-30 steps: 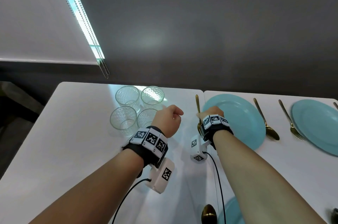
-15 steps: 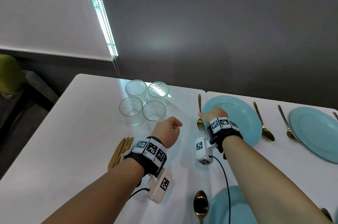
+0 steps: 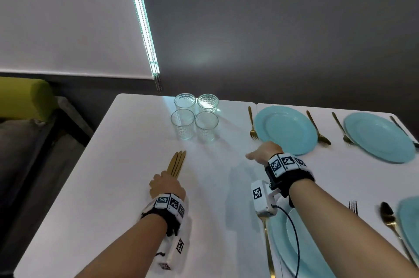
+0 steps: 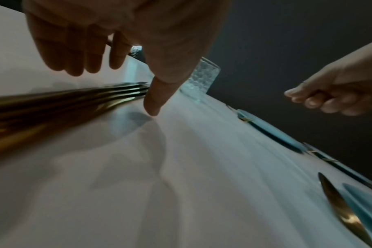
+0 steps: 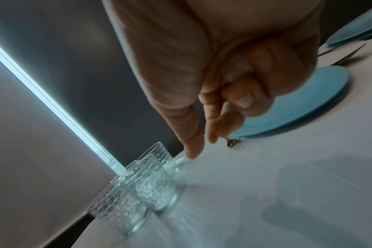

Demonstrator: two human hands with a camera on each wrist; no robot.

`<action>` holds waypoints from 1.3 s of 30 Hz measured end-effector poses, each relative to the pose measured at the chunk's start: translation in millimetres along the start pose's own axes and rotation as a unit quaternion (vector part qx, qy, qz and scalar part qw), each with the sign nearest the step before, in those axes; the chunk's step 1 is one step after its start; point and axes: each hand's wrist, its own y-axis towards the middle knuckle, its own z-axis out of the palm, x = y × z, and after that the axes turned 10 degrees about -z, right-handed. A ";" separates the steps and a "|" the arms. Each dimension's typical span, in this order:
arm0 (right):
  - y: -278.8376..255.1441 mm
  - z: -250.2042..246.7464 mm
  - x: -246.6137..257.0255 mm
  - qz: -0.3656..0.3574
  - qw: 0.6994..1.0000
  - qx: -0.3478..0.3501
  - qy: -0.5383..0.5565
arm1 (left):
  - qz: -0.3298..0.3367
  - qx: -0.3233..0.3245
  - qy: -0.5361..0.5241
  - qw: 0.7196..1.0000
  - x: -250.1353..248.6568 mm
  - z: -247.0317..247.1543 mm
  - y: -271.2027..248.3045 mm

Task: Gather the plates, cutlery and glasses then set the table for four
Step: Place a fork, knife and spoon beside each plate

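Item: gold knives (image 3: 176,164), bundled on bench (image 3: 127,187), well apart from set plates (image 3: 285,129). Left hand (image 3: 166,184) is lowered over handles, fingers spread, nothing pinched. Right hand (image 3: 264,152) loosely curled, empty. Risk: bundle is scattered if only one knife is caught; nearby glasses (image 3: 195,119) are knocked.

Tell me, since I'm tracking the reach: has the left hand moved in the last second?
Yes. The left hand has left the four glasses and come nearer the person, onto the gold knives.
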 end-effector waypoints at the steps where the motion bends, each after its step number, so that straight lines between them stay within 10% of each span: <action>1: -6.1 6.0 2.7 -0.004 1.000 0.010 -0.011 | -0.017 0.007 -0.003 1.000 9.1 -0.4 0.1; 26: -111.3 107.2 -9.3 -0.101 0.983 0.153 0.004 | 0.131 0.156 0.024 0.979 32.8 6.5 -27.2; 39: -118.1 117.0 -15.6 -0.052 0.955 0.050 0.288 | 0.121 0.450 -0.281 0.839 14.8 11.7 -74.2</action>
